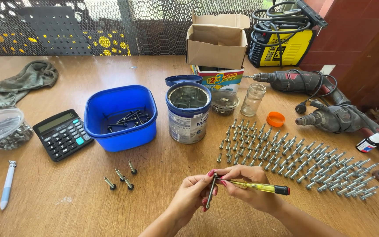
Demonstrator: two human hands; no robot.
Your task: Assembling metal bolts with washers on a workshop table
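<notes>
- Your left hand (192,193) pinched a dark bolt (210,193) between thumb and fingers, holding it nearly upright above the wooden table (163,175), near its front edge.
- Your right hand (248,184) was closed around a yellow screwdriver (259,188) with a black end, its tip meeting the bolt's head.
- Four loose bolts (120,177) stood on the table to the left of your hands.
- Rows of silvery anchors (294,160) lay to the right, behind your right hand.
- A blue tub (121,116) behind the hands held more dark bolts.
- Beside it stood a round tin (188,112), blue-rimmed with a pale label, its blue lid (183,80) lying behind.
- An open brown carton (216,41) sat on a white box (219,79) with bright coloured print.
- A yellow-and-black machine (281,41) stood at the back right, by two drills (325,101).
- A black calculator (62,134) lay at the left.
</notes>
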